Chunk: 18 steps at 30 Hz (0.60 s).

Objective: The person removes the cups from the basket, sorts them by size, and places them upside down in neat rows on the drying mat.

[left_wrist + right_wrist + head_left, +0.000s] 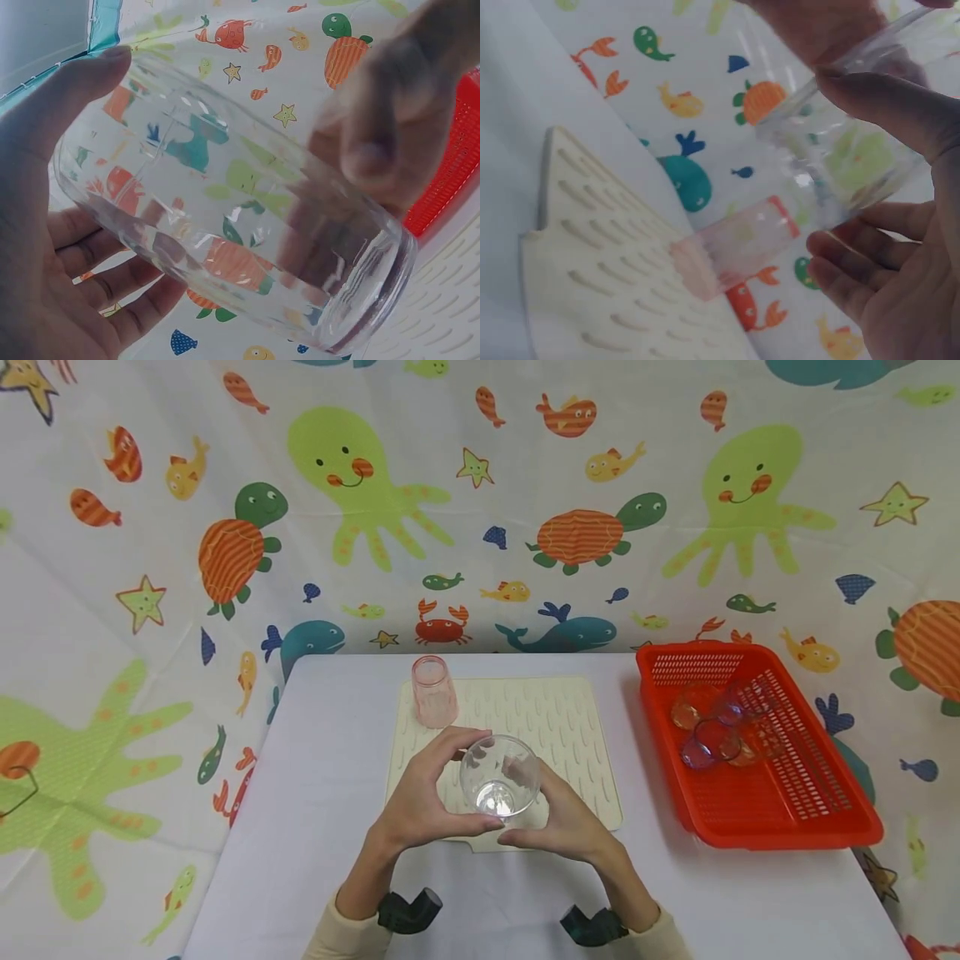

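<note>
A clear drinking glass (pixel 500 777) is held up over the front of the cream ridged drying mat (pixel 566 718). It tilts, with its open mouth towards the head camera. My left hand (pixel 431 793) grips it near the rim, thumb on one side and fingers round the other. Around the lower part curls my right hand (pixel 900 247), thumb and fingers on opposite sides; it looks blurred in the left wrist view. Some right fingers show through the clear wall. A pink tumbler (pixel 434 693) stands upright on the mat's back left corner.
To the right sits a red plastic basket (pixel 757 810) with several coloured transparent glasses (pixel 716 739) lying inside. The table has a white cover (pixel 330 760). A cloth with sea animals (pixel 465 527) hangs behind and beside it.
</note>
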Each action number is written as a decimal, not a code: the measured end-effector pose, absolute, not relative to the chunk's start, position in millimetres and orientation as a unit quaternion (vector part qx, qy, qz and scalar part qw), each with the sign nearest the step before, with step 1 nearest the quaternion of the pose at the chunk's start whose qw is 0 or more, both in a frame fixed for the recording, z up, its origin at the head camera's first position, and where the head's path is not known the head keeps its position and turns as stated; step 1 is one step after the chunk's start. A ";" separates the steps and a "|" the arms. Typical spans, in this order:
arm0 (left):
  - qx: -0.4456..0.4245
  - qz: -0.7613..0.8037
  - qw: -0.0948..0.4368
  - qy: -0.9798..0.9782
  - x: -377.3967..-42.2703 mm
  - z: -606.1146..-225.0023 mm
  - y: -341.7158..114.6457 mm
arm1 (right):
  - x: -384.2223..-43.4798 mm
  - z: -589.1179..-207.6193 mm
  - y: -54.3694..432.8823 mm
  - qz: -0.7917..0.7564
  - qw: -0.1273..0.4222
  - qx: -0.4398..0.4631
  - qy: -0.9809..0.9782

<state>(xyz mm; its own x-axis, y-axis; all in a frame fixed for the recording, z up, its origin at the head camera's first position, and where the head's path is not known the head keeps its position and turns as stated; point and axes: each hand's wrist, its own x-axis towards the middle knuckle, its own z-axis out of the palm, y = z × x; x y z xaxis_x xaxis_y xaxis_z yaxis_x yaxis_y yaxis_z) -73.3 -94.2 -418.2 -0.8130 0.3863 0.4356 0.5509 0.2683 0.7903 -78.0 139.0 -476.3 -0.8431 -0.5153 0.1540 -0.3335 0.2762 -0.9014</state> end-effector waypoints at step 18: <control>-0.293 -0.523 0.089 -0.795 -71.3 -416.8 -98.0 | -77.8 -502.2 121.3 -0.582 0.091 -0.263 0.764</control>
<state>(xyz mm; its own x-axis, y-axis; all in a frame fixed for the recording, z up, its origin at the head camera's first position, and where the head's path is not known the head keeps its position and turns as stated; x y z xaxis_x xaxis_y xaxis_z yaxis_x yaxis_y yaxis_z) -71.3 -98.0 -416.8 -0.8120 0.3734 0.4486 0.5596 0.2801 0.7800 -77.8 121.3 -502.2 -0.8454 -0.5074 0.1665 -0.2958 0.1854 -0.9371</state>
